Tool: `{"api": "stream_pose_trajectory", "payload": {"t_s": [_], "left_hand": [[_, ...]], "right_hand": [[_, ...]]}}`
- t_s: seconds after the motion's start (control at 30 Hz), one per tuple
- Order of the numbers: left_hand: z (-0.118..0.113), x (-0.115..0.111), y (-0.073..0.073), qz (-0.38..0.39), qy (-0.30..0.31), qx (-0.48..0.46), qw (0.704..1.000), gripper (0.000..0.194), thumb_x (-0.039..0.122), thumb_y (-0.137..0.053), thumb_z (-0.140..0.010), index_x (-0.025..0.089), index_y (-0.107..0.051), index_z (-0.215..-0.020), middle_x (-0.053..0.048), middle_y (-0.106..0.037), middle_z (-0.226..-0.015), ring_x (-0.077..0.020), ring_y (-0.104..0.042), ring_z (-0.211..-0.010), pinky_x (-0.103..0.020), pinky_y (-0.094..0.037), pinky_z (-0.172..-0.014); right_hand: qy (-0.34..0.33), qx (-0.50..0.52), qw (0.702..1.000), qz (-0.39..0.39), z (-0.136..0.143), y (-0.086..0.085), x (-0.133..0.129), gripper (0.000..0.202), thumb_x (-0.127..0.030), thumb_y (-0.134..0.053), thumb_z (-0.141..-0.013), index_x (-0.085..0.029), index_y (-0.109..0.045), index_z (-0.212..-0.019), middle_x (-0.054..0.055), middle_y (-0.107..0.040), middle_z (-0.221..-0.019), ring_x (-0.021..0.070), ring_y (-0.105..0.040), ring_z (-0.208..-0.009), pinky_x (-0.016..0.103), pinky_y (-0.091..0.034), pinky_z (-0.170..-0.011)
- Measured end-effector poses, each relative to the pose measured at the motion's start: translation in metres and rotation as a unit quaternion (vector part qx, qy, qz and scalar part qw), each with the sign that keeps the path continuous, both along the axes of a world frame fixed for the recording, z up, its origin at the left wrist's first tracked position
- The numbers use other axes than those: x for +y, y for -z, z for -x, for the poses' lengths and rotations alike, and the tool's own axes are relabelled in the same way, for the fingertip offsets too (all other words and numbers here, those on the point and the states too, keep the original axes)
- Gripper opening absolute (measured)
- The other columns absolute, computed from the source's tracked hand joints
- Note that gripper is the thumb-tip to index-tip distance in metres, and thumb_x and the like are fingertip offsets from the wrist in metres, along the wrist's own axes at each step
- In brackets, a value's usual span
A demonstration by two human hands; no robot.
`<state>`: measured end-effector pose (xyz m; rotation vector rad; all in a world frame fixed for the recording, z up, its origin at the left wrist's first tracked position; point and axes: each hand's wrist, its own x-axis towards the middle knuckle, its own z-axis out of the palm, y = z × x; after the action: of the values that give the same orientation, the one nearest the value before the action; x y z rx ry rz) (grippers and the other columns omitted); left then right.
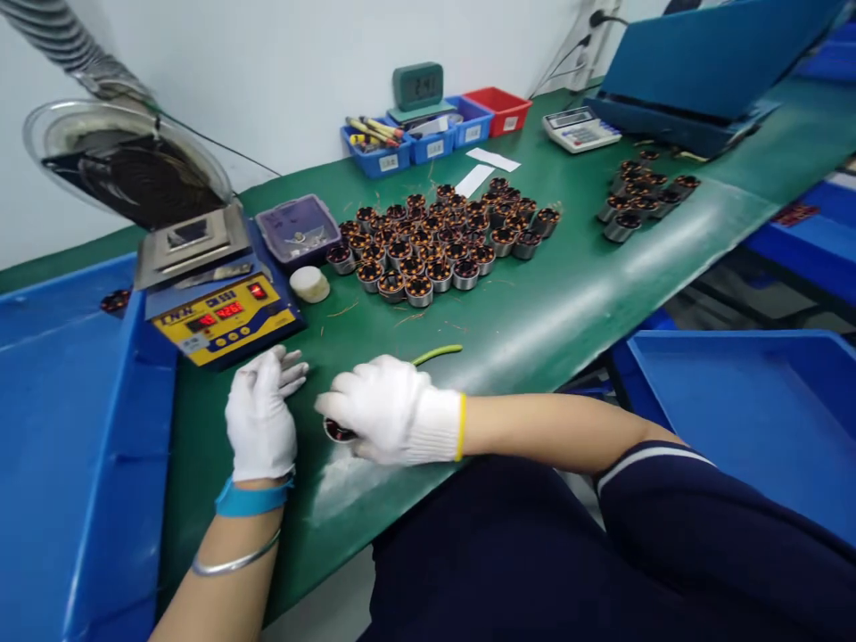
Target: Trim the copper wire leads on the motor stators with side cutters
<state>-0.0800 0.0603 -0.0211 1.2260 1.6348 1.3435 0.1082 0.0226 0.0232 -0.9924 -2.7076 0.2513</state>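
Note:
My right hand (381, 406), in a white glove, is wrapped round a metal-rimmed motor part (339, 432) low over the green table (495, 357); the glove covers most of the part. A green stick-like tool (438, 353) pokes out behind that glove; whether the hand touches it is unclear. To the left, my gloved left hand (264, 406) has its fingers apart and holds nothing, just in front of the yellow-and-blue meter (227, 319). Beyond both hands stands a dense group of similar round parts with copper windings (419, 291).
A blue tray (60, 428) lies along the left, another (749, 428) at the right. Small bins (384, 160), a clock (418, 86), a purple box (298, 232), a white round pad (309, 284), a calculator (580, 130) and more parts (623, 226) stand farther back.

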Motion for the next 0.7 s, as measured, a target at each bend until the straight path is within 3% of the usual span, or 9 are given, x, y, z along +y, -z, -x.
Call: {"api": "stream_pose_trajectory", "payload": {"t_s": [0.07, 0.13, 0.2, 0.27, 0.33, 0.37, 0.43, 0.57, 0.7], "left_hand": [[-0.002, -0.001, -0.002, 0.002, 0.003, -0.014, 1.0, 0.041, 0.055, -0.059, -0.086, 0.021, -0.061, -0.108, -0.01, -0.071, -0.111, -0.0228, -0.073, -0.095, -0.042, -0.059, -0.091], [-0.007, -0.005, -0.004, 0.012, 0.012, -0.03, 0.999, 0.04, 0.054, -0.062, -0.085, 0.021, -0.063, -0.107, -0.009, -0.07, -0.111, -0.0225, -0.072, -0.095, -0.043, -0.057, -0.095], [-0.014, -0.009, -0.006, 0.02, 0.024, -0.031, 0.999, 0.04, 0.054, -0.064, -0.084, 0.022, -0.063, -0.108, -0.009, -0.07, -0.112, -0.0227, -0.071, -0.096, -0.045, -0.056, -0.098], [-0.02, -0.013, -0.006, 0.023, 0.035, -0.02, 0.999, 0.041, 0.054, -0.064, -0.084, 0.022, -0.063, -0.11, -0.009, -0.07, -0.113, -0.0233, -0.071, -0.096, -0.048, -0.055, -0.1], [-0.024, -0.015, -0.006, 0.024, 0.047, -0.002, 0.999, 0.042, 0.054, -0.065, -0.084, 0.022, -0.062, -0.111, -0.009, -0.07, -0.113, -0.0237, -0.071, -0.095, -0.049, -0.054, -0.1], [-0.024, -0.015, -0.005, 0.025, 0.051, 0.006, 0.998, 0.042, 0.053, -0.065, -0.084, 0.022, -0.062, -0.111, -0.009, -0.071, -0.113, -0.0236, -0.071, -0.095, -0.048, -0.054, -0.1], [-0.024, -0.014, -0.004, 0.027, 0.056, 0.017, 0.998, 0.043, 0.053, -0.065, -0.084, 0.021, -0.062, -0.113, -0.009, -0.071, -0.114, -0.0233, -0.071, -0.096, -0.046, -0.055, -0.099], [-0.018, -0.011, -0.004, 0.027, 0.055, 0.026, 0.998, 0.045, 0.054, -0.065, -0.084, 0.02, -0.062, -0.114, -0.01, -0.07, -0.113, -0.0225, -0.071, -0.095, -0.042, -0.056, -0.094], [-0.018, -0.008, -0.006, 0.022, 0.055, 0.033, 0.998, 0.05, 0.057, -0.065, -0.081, 0.018, -0.062, -0.112, -0.011, -0.071, -0.112, -0.0222, -0.071, -0.092, -0.042, -0.057, -0.091]], "right_hand": [[0.06, 0.037, 0.997, 0.03, -0.04, -0.003, -0.014, 0.042, -0.037, -0.06, -0.085, -0.018, -0.06, -0.122, 0.008, -0.068, -0.105, 0.026, -0.065, -0.095, 0.038, -0.049, -0.078], [0.187, 0.058, 0.98, 0.042, -0.094, -0.002, -0.024, 0.05, -0.037, -0.063, -0.082, -0.019, -0.059, -0.128, 0.008, -0.068, -0.112, 0.0253, -0.065, -0.102, 0.037, -0.05, -0.087], [0.355, 0.026, 0.934, 0.043, -0.152, 0.001, -0.027, 0.053, -0.038, -0.062, -0.082, -0.018, -0.059, -0.131, 0.012, -0.067, -0.12, 0.0275, -0.065, -0.107, 0.039, -0.05, -0.09], [0.502, -0.037, 0.863, 0.036, -0.2, 0.005, -0.021, 0.057, -0.046, -0.061, -0.083, -0.018, -0.059, -0.132, 0.016, -0.065, -0.124, 0.033, -0.064, -0.107, 0.045, -0.052, -0.088], [0.564, -0.069, 0.821, -0.045, -0.227, 0.007, -0.009, 0.071, -0.05, -0.062, -0.081, -0.012, -0.052, -0.14, 0.023, -0.056, -0.136, 0.04, -0.058, -0.118, 0.052, -0.048, -0.094], [0.562, -0.07, 0.82, -0.084, -0.232, 0.008, -0.002, 0.076, -0.051, -0.063, -0.08, -0.009, -0.049, -0.143, 0.025, -0.051, -0.141, 0.0416, -0.054, -0.124, 0.053, -0.046, -0.098], [0.502, -0.054, 0.853, -0.134, -0.224, 0.008, 0.014, 0.079, -0.052, -0.064, -0.08, -0.009, -0.047, -0.144, 0.025, -0.045, -0.148, 0.0402, -0.046, -0.133, 0.053, -0.04, -0.106], [0.33, -0.067, 0.932, -0.134, -0.178, 0.008, 0.057, 0.053, -0.044, -0.064, -0.082, -0.015, -0.063, -0.127, 0.018, -0.043, -0.154, 0.035, -0.037, -0.141, 0.05, -0.03, -0.113], [0.341, -0.118, 0.926, -0.114, -0.153, 0.013, 0.092, 0.036, -0.033, -0.063, -0.083, -0.01, -0.073, -0.108, 0.018, -0.054, -0.142, 0.038, -0.037, -0.139, 0.055, -0.025, -0.115]]}}
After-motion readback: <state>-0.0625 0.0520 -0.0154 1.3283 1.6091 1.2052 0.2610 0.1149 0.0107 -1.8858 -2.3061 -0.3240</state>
